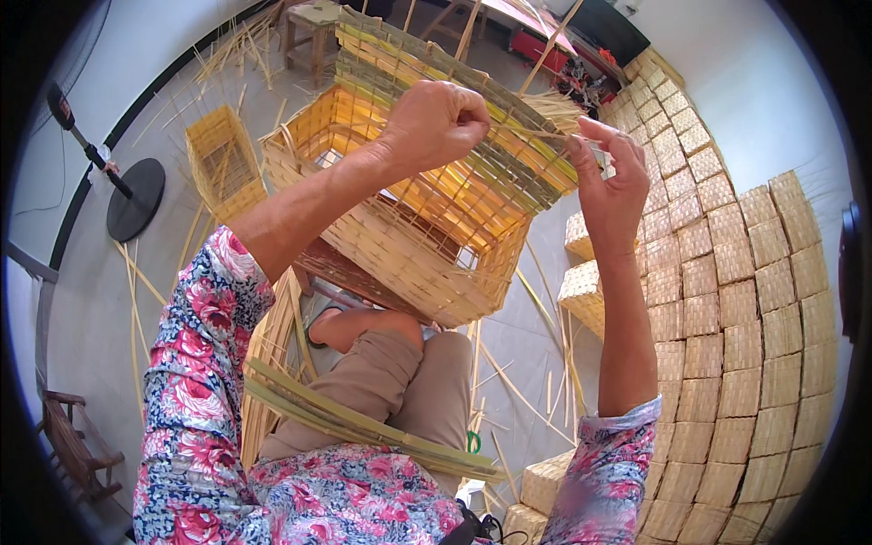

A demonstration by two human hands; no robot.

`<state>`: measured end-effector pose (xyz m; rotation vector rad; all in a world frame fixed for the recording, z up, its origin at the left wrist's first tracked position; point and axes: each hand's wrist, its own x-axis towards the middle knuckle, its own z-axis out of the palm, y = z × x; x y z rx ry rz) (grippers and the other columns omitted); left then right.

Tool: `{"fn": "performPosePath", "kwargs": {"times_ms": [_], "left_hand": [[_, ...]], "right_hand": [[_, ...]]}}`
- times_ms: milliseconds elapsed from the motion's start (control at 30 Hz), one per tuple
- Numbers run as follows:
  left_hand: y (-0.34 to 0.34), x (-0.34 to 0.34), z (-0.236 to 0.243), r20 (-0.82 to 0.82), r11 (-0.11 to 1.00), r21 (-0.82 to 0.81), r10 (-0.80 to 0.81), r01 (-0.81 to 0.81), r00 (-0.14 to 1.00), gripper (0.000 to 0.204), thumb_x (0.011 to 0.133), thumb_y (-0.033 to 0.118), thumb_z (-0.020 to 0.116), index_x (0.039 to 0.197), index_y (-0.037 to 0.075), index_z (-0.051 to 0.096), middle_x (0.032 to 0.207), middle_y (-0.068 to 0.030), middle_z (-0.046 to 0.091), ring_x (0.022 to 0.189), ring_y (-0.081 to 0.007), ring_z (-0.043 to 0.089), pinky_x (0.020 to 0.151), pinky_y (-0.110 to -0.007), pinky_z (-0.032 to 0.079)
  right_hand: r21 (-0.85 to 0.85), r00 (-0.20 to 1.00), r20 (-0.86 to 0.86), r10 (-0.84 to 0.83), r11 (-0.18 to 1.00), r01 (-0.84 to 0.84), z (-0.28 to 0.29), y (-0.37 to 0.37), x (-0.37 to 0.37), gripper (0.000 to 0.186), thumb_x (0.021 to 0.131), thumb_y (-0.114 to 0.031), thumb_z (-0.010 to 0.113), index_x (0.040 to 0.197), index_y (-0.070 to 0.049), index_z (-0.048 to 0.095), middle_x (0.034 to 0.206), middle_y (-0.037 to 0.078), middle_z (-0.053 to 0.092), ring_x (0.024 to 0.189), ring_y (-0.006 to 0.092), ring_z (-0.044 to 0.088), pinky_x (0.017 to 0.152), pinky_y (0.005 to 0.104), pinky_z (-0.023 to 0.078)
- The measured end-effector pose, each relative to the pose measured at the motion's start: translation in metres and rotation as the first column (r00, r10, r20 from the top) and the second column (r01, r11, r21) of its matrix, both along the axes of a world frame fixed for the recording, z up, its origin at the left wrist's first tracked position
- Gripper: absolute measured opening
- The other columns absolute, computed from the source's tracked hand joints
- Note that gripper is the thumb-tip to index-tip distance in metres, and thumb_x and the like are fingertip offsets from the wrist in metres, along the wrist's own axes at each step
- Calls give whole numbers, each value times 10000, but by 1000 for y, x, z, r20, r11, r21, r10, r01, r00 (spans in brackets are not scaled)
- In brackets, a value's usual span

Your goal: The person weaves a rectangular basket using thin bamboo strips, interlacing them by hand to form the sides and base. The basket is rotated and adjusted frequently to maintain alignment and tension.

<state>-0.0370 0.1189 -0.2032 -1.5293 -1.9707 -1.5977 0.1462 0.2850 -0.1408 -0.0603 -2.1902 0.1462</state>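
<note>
A large woven bamboo basket [391, 250] rests in front of me, with its raised upper panel [391, 50] of greenish and yellow slats standing at the back. My left hand [434, 125] is closed at the panel, and a thin pale bamboo strip [531, 133] runs from it to my right hand [610, 168]. My right hand pinches that strip near the panel's right end. Several loose green slats [345, 409] lie across my lap over my trousers.
A smaller basket [213, 145] sits at upper left near a stand's round black base [134, 200] and a wooden chair [77, 445]. A stool [309, 36] stands at the back. Stacked woven boxes [736, 363] line the right wall. Loose strips lie on the grey floor [91, 309].
</note>
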Motion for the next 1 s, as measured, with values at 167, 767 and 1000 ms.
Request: {"fn": "performPosePath", "kwargs": {"times_ms": [167,767,1000], "left_hand": [[-3,3,5,-54,999,32,18,-16,998,117,857,119,703,897,33,771,715,-125,702,644,-186,682,632,-340,530],[-17,8,4,-537,995,102,47,9,842,93,866,89,695,951,52,697,885,-100,711,839,-281,723,735,-388,580],[-34,-5,19,-719,991,88,-3,96,695,152,851,86,723,995,63,678,865,-55,687,833,-258,721,703,-358,597]], "right_hand": [[243,985,173,15,968,-57,6,-35,-27,79,916,-125,694,964,-85,741,936,106,729,938,325,675,834,448,535],[172,973,230,-23,985,-17,2,-42,-15,36,883,-132,730,913,-125,748,888,59,685,885,316,624,807,435,499],[-16,976,204,79,997,-77,3,-40,-10,77,852,-121,778,899,-81,733,854,74,678,884,287,632,809,410,497]]}}
